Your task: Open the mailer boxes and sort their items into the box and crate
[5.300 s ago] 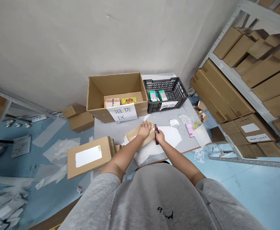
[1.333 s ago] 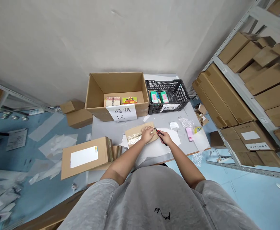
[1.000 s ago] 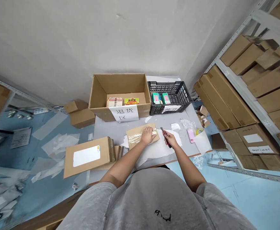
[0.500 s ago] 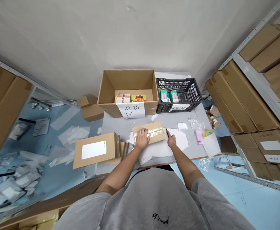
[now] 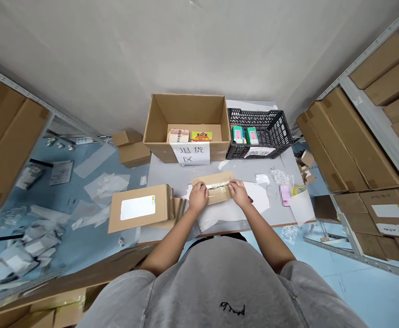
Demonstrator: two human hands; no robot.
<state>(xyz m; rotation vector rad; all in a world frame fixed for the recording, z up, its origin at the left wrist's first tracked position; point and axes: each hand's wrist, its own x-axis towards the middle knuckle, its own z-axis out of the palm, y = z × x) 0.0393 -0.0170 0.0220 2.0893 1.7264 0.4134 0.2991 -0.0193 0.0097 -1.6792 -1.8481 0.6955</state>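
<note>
A small cardboard box [image 5: 217,194] with clear tape along its middle seam lies on white sheeting [image 5: 216,217] in front of me. My left hand [image 5: 198,197] grips its left end, fingers curled at the seam. On the right end, my right hand [image 5: 239,192] is closed on the cardboard, its fingertips at the same seam. A dark slit shows between the hands. Just beside my right hand lies a red and black cutter [image 5: 250,199], partly hidden by the hand.
Behind stand a large open carton [image 5: 156,150] and a black plastic crate [image 5: 281,150], both holding small boxes. More cardboard boxes [image 5: 140,205] sit at the table's left. Bubble wrap [image 5: 281,176] and a tape roll [image 5: 299,189] lie right. Loaded shelves flank both sides.
My right hand has let go of the cutter, which now lies on the sheeting, and has moved left onto the box. My left hand has shifted to the box's seam.
</note>
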